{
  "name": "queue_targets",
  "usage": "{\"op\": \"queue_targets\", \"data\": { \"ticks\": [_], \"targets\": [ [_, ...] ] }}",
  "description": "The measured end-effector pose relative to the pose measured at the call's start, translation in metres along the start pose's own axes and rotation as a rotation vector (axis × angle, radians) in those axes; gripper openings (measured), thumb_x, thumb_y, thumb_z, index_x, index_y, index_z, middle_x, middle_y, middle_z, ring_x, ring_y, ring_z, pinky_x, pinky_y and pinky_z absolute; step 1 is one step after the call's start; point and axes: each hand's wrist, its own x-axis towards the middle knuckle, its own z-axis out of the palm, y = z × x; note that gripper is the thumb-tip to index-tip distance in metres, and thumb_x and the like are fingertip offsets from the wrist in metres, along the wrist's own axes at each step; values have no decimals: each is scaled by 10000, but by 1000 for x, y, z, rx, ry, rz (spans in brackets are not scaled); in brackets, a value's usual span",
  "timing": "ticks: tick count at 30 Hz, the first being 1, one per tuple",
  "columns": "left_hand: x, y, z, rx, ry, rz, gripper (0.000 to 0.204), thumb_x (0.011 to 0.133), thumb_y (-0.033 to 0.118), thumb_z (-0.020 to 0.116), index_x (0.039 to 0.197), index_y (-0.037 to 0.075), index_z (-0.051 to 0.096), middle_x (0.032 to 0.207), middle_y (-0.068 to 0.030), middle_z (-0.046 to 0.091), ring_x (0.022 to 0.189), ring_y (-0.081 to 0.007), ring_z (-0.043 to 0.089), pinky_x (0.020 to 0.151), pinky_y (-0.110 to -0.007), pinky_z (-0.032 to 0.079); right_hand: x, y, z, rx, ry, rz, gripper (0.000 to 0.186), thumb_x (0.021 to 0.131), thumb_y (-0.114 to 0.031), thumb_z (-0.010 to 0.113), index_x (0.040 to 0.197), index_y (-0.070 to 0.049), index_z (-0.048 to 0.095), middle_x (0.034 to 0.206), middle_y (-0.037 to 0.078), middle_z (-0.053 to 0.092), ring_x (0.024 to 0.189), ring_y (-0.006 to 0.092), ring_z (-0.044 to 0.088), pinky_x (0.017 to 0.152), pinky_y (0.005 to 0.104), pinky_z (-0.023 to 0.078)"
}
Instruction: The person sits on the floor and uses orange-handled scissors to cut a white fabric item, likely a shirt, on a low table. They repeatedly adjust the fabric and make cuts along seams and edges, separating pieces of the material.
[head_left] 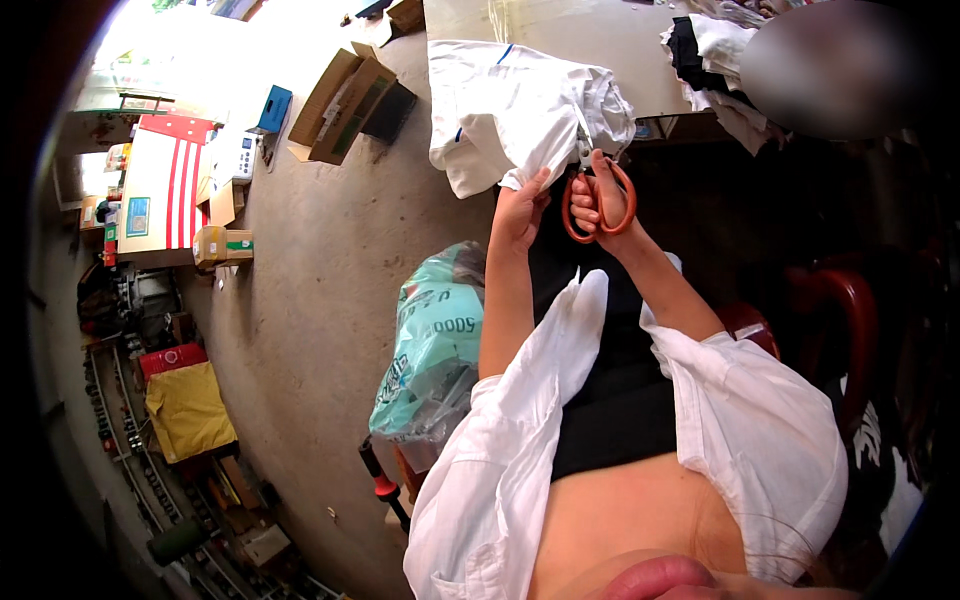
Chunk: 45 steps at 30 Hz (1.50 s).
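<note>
White fabric (500, 110) with short blue marks lies bunched over the near edge of a pale table (640, 30). My left hand (520, 212) pinches its near edge between thumb and fingers. Close beside it, my right hand (600, 200) is closed around a pair of scissors (628, 215) with large orange-red loop handles. Their blades point away from me, up against the fabric's right part. How far the blades are apart is hard to make out. Both forearms come out of loose white sleeves.
A green printed plastic bag (430, 340) stands left of my arm. An open cardboard box (345, 105) is on the floor at the far left. White and black cloth (705, 55) is heaped at the table's right. A dark red chair (850, 320) stands at right.
</note>
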Motion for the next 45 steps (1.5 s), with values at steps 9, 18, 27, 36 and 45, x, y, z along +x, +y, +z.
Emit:
{"op": "queue_targets", "data": {
  "ticks": [9,18,27,36,45],
  "targets": [
    [-19,15,15,-2,-104,-210,239,830,228,656,894,20,558,622,-71,550,439,-178,536,331,-294,419,-8,9,13,-13,-158,98,683,789,-794,291,780,-122,419,678,-6,400,583,147,443,584,283,385],
    [-30,9,11,-27,-139,-64,257,854,157,610,1019,-35,567,804,-101,631,640,-180,613,525,-299,502,-13,-3,14,156,-175,112,677,777,-792,341,745,-123,432,662,1,409,587,139,430,568,257,378],
    [-21,-10,7,-177,-178,-24,355,870,127,587,1190,-5,506,1097,-77,597,957,-194,596,818,-295,476,-12,-31,2,320,-157,144,578,860,-671,390,683,-122,428,569,-47,391,450,67,377,409,182,348],
    [32,135,40,111,123,542,233,856,158,643,1035,17,592,973,-31,596,870,-122,557,785,-261,448,39,-86,81,90,-394,72,711,772,-763,418,891,-64,468,765,16,443,561,114,413,487,222,334],
    [35,107,22,3,156,451,453,811,122,681,1203,-21,504,1128,-67,562,1016,-173,552,859,-304,455,34,-75,68,-100,-447,-65,653,815,-710,423,893,-66,498,748,-3,462,603,96,427,493,206,334]
  ]
}}
